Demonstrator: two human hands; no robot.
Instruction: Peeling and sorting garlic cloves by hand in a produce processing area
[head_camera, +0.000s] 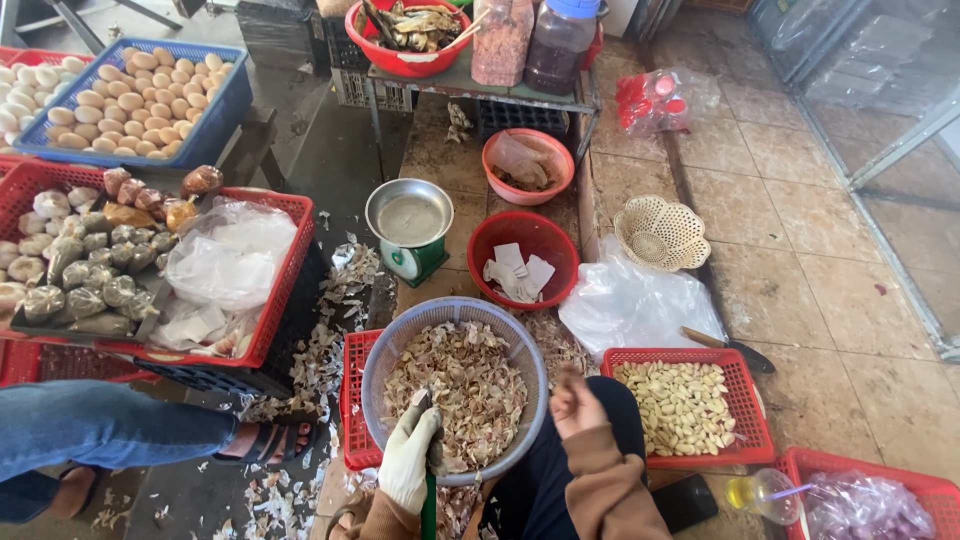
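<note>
Now, Garlic Peeling over the Basin

Down on the floor (800, 250), the round grey basin (455, 385) of skins sits between the knees, catching what falls. Right of it, a red tray (685, 405) keeps peeled cloves apart. Gloved left hand (408, 458) closed on a green-handled knife (428, 480), long axis near-to-far, tip far. Bare right hand (575, 403) pinches narrow; what it holds, I cannot tell.
</note>
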